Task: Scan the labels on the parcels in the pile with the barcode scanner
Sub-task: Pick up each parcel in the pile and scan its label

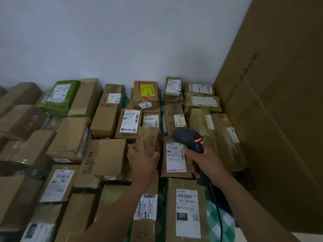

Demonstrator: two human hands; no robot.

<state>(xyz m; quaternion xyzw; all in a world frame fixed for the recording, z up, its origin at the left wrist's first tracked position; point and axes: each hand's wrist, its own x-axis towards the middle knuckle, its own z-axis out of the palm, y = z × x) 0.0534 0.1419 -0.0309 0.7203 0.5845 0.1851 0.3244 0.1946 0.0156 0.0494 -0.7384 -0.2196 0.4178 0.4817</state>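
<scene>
Hands both full: left hand grips a small taped parcel held up over the middle of the pile, right hand clamped round the barcode scanner just beside it, no label showing on it yet so I'd guess it needs flipping toward the scanner next.

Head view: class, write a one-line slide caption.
Left hand grips a small parcel while right hand holds the barcode scanner.
</scene>
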